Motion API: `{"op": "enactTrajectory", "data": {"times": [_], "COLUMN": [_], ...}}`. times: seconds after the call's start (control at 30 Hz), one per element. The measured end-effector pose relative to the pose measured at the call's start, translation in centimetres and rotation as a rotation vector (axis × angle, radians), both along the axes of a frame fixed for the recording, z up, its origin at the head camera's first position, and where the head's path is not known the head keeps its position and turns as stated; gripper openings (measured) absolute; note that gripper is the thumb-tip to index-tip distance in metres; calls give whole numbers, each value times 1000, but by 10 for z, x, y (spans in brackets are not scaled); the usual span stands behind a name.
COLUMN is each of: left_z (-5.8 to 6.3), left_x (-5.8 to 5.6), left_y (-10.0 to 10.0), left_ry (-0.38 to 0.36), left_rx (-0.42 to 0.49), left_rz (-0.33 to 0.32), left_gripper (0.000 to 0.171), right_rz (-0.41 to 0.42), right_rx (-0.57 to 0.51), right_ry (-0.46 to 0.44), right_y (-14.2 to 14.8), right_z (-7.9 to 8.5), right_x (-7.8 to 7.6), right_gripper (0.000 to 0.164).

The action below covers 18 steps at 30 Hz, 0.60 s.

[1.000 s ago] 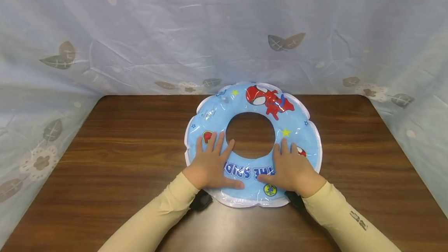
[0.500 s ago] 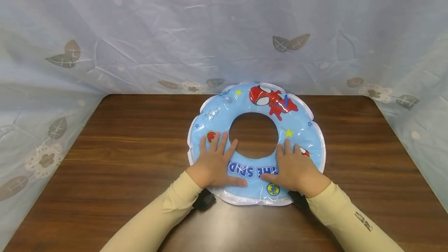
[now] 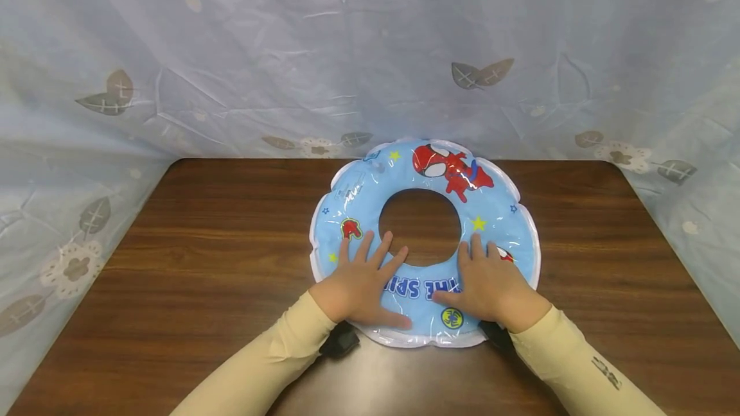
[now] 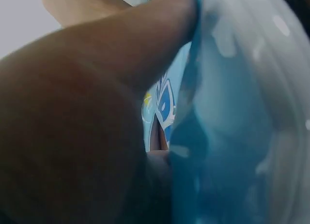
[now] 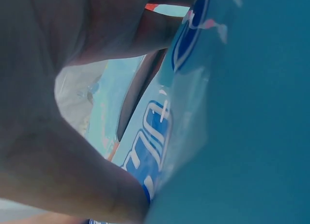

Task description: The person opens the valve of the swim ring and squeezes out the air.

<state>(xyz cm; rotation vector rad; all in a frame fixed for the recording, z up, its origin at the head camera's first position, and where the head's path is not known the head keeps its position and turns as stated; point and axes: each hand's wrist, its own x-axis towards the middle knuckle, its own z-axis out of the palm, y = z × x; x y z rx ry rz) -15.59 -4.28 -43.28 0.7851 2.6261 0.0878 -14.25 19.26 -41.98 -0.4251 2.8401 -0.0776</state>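
A light blue inflatable swim ring [image 3: 358,194] with a white scalloped edge lies flat on the table, printed with a red cartoon figure, stars and blue lettering. My left hand [image 3: 361,287] rests on its near left part, fingers spread and thumb pointing right. On the near right part my right hand [image 3: 491,287] presses with straight fingers, its thumb close to the lettering. In the left wrist view the thumb [image 4: 145,35] touches the blue vinyl. The right wrist view shows the thumb [image 5: 97,180] and fingers against the lettered surface.
The brown wood-grain table [image 3: 231,230] extends to both sides of the ring and shows through its hole. A pale curtain [image 3: 289,50] with leaf and flower prints hangs behind the table and along both sides. Dark wrist camera mounts [image 3: 340,341] sit under the wrists.
My left hand has slid slightly toward me and to the right, uncovering the red print and a star. My right hand stays in about the same place on the ring.
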Motion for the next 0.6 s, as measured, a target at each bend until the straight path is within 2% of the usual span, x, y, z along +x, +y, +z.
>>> {"op": "enactTrajectory", "data": {"times": [0.1,0.6], "left_z": [-1,-2], "left_x": [-1,-3], "left_y": [0,2], "left_ry": [0,-5], "left_rx": [5,-1], "left_rz": [2,20], "left_gripper": [114,112], "right_rz": [-3,1], "right_rx": [-3,-13], "right_ry": [0,7], "right_y": [0,2], "right_z": [0,-1], "right_x": [0,-1], "right_gripper": [111,109]}}
